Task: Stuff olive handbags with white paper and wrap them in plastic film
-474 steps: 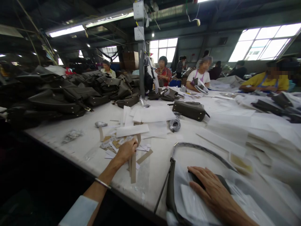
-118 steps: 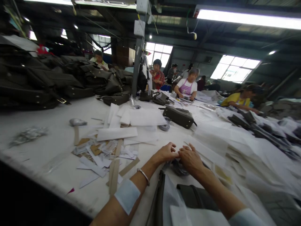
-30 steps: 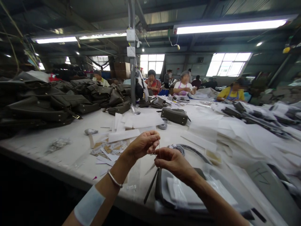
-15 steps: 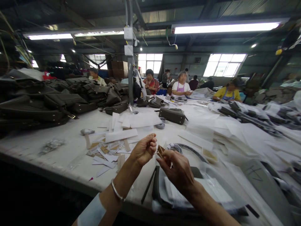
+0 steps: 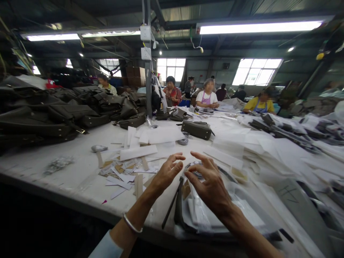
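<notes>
My left hand [image 5: 167, 174] is raised over the table's front part, its fingers bent but apart, holding nothing. Facing it, my right hand [image 5: 211, 181] has thumb and fingers spread, also holding nothing. Just below the right fingertips, a small brown card piece [image 5: 186, 189] rests at the left end of a dark grey bag [image 5: 178, 211], which lies beneath the right hand. Clear plastic and white paper [image 5: 249, 215] cover much of the bag. A thin dark strap [image 5: 170, 208] extends from its left side. My right hand and forearm hide part of the bag.
Paper and card strips [image 5: 120, 175] lie left of my hands. Dark bags [image 5: 53, 114] are heaped at the far left. One finished-looking bag [image 5: 196, 129] stands ahead, near a coiled grey cord [image 5: 182, 141]. White sheets [image 5: 268, 150] spread rightward. Several people sit across the table.
My right hand has let go of the brown card piece, which now sits lower, at the bag. Both hands have opened from pinched fingers.
</notes>
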A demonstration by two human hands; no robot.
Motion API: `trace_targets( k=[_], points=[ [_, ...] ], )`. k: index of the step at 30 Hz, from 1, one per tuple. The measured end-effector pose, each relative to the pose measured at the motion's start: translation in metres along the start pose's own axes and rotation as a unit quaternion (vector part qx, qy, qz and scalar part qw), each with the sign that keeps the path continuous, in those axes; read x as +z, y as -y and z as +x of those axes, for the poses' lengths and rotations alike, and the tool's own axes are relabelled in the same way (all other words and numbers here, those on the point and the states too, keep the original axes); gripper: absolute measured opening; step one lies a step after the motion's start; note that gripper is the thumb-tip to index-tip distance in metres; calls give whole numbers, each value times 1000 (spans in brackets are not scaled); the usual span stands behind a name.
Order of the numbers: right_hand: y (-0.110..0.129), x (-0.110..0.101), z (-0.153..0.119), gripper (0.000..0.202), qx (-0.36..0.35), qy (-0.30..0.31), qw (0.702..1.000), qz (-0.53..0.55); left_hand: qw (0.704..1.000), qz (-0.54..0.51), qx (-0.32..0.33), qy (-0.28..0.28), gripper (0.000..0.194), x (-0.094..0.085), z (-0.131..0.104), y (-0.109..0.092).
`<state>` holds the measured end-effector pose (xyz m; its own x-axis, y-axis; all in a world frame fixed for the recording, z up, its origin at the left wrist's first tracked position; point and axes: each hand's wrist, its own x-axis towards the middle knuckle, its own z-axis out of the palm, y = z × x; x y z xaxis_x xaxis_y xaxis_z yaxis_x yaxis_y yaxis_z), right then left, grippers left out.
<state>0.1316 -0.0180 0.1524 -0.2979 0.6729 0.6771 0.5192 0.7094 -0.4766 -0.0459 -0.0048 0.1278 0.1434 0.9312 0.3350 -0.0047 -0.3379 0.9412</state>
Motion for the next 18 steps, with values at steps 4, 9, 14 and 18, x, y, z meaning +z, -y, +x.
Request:
trace_targets(
  k=[4, 9, 14, 18],
  points=[
    [8, -8, 10, 21, 153, 43, 972, 175, 986, -44, -21, 157, 39, 13, -10, -12],
    [8, -17, 12, 32, 385, 39, 764, 516, 961, -35, -132, 242, 34, 26, -20, -3],
    [-2, -16, 4, 33, 412, -11, 679, 608, 951, -82, -125, 272, 35, 32, -27, 0],
    [-9, -13, 0, 27, 344, 1, 815, 467, 956, -150, -101, 229, 50, 31, -27, 2]
  ],
)
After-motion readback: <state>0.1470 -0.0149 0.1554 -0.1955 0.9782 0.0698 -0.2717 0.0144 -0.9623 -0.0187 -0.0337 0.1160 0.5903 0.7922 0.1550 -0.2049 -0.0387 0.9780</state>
